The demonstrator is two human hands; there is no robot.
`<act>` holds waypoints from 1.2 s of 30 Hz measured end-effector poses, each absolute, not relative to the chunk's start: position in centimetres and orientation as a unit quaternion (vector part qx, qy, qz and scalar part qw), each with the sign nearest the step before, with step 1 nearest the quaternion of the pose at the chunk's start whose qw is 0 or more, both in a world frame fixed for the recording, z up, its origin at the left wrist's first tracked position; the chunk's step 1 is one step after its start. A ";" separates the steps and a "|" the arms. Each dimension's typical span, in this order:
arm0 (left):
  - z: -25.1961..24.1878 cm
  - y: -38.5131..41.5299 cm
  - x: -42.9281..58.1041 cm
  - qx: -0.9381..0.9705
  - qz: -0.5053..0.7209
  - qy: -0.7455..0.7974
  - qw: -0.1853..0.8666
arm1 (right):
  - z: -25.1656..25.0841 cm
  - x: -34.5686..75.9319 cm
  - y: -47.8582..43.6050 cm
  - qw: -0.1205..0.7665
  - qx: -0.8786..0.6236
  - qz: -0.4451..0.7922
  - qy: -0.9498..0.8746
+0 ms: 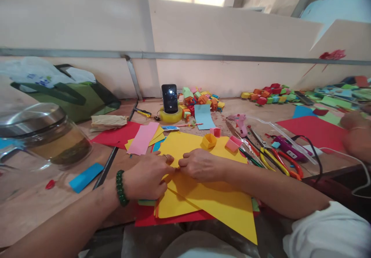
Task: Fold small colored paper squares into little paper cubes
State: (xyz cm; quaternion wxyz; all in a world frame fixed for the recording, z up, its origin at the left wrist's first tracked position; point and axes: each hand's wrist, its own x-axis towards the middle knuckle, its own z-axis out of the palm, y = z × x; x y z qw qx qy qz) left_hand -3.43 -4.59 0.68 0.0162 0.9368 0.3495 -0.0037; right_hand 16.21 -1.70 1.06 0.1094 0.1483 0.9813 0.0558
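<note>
Yellow paper sheets [226, 202] lie stacked at the table's front edge, over red and other coloured sheets. On them my left hand [149, 175], with a ring and a green bead bracelet, reaches its index finger toward the fingertips of my right hand [199, 166]. The right fingers are curled together over something small and reddish that I cannot make out. Just beyond my hands sit an open yellow paper box [209, 141] and two pink ones, a larger [233, 143] and a smaller [215, 132].
A glass teapot [55, 134] and green bag stand left. Behind are a phone [169, 99] on a tape roll and piled paper cubes. Scissors [261, 140], pliers [285, 161] and a pink glue gun [240, 123] lie right. Another person's hand [358, 134] is at far right.
</note>
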 end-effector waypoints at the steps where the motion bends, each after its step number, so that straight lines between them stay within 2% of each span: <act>1: 0.7 -4.8 -3.3 0.937 -0.008 0.350 0.008 | 1.0 16.2 -1.8 0.111 0.143 0.065 0.981; 8: 1.3 -5.7 -3.0 0.937 -0.034 0.348 -0.015 | 0.0 18.2 -1.9 0.106 0.145 0.075 0.981; 12: 1.5 -6.4 -3.8 0.930 -0.014 0.366 -0.008 | -0.8 20.7 -1.8 0.089 0.209 0.049 0.973; 20: 0.3 -7.6 -6.7 0.912 0.011 0.409 -0.027 | -1.6 23.6 -2.4 0.035 0.243 0.030 0.969; 26: -1.2 -7.0 -7.3 0.920 0.038 0.390 -0.026 | 2.0 20.0 -3.5 0.113 0.305 0.046 0.945; 29: -0.8 -6.5 -5.9 0.921 0.008 0.387 -0.040 | 2.3 17.4 -3.6 0.096 0.261 0.063 0.958; 32: -0.2 -6.5 -4.5 0.925 -0.015 0.372 -0.078 | 0.4 16.4 -3.1 0.089 0.200 0.050 0.974; 36: 0.3 -7.3 -3.9 0.927 -0.033 0.359 -0.101 | -2.5 18.2 -2.4 0.050 0.194 0.065 0.978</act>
